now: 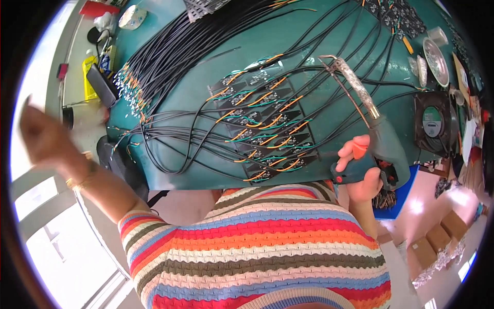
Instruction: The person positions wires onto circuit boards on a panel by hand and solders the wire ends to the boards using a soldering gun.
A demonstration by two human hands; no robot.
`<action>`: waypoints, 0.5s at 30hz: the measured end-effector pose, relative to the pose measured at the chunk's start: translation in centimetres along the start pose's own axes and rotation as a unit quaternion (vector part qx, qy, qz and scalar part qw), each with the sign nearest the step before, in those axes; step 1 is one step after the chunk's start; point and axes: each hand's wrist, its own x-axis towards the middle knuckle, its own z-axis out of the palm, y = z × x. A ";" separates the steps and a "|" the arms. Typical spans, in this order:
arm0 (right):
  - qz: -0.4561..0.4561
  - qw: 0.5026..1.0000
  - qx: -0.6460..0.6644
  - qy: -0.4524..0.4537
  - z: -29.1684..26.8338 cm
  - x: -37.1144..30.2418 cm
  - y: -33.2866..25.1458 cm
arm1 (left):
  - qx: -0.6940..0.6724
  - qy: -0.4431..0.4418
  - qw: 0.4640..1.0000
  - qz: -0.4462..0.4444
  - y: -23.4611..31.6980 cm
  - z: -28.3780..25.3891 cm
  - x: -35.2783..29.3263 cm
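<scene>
My right hand [366, 181] is wrapped round the grip of a dark green soldering gun [386, 144], fingers by its orange trigger. The gun's metal barrel [352, 80] and thin feed tube point up and left over the table. Far to the left, my left hand [45, 135] is raised away from the table and smeared by motion, so its fingers do not show clearly. Between the hands lie rows of small black boards [270, 126] with orange and green wire ends across them. Black cables [170, 110] run from the boards to both sides.
A thick bundle of black cables [200, 44] crosses the back left of the green table [170, 181]. A fan [433, 123] and a pale round dish [436, 62] stand at right. A phone [101, 85] and yellow bottle [88, 77] are at left. Below right is a blue bin [407, 193].
</scene>
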 end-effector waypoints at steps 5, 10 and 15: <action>-0.033 0.999 -0.017 -0.007 0.1 -0.2 0.4 | -0.357 -0.380 0.853 -0.004 9.8 -0.2 -13.4; -0.035 0.998 -0.050 -0.025 -0.1 -0.2 0.0 | -0.456 -0.464 0.744 -0.151 13.7 0.5 -13.7; -0.034 0.999 -0.027 -0.015 0.9 -0.4 -0.3 | -0.478 -0.418 0.772 -0.015 21.9 2.4 -10.2</action>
